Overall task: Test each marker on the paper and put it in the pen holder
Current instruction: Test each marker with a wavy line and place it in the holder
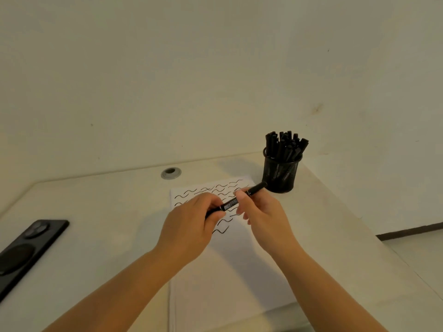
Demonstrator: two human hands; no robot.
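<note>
A black marker (pixel 231 202) with a white label is held level above the paper, one end in each hand. My left hand (pixel 191 226) pinches its near-left end; my right hand (pixel 261 212) grips its far-right part, whose end points at the pen holder. The white paper (pixel 230 271) lies on the desk under both hands, its far half covered with several black wavy test lines. The black mesh pen holder (pixel 280 174) stands just beyond the paper's far right corner, filled with several black markers (pixel 286 142).
A black phone (pixel 26 248) lies face down at the desk's left edge. A grey cable grommet (pixel 170 173) sits near the desk's back edge by the wall. The desk's right edge runs diagonally behind the pen holder, with floor beyond.
</note>
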